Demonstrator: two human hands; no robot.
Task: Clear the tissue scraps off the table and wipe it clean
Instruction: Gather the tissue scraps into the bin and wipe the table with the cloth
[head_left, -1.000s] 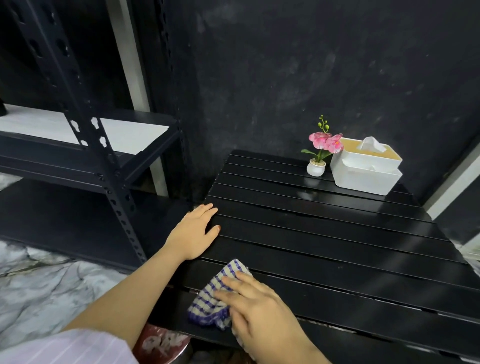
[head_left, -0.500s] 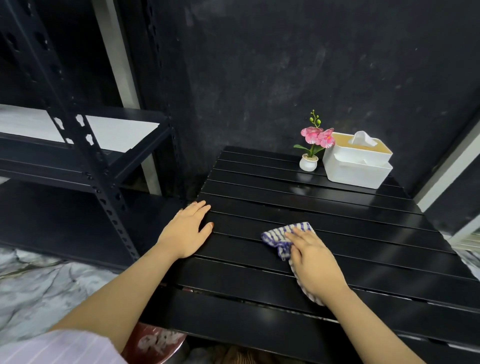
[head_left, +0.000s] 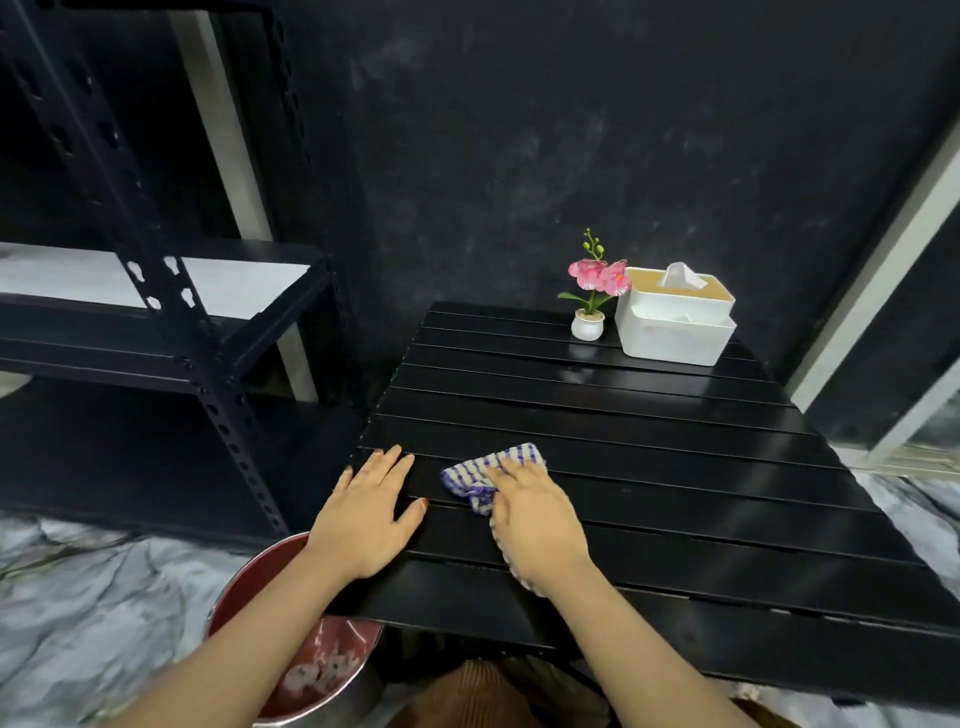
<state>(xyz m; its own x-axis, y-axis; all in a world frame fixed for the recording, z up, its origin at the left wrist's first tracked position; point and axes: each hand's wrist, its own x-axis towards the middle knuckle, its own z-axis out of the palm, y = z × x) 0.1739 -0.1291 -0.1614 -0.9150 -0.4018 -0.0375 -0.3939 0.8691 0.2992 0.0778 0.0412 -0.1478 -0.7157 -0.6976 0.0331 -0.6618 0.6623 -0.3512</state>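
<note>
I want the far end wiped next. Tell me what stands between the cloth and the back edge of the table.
The slats ahead of the cloth under the right hand look bare. At the back right stand a flower pot and a tissue box, side by side; they block that corner only.

The scene was dimly lit, with most of the surroundings lost in near-black. Soft glare was thrown along the glossy slats of the table (head_left: 649, 467), brightest at the right, and pale reflections were seen under the pot (head_left: 587, 327) and the box (head_left: 675, 332). The hands were evenly lit, with little shadow cast. Straight lines of the rack (head_left: 171, 312) were bowed by the wide lens. The floor (head_left: 78, 597) at the lower left was smeared by blur.
</note>
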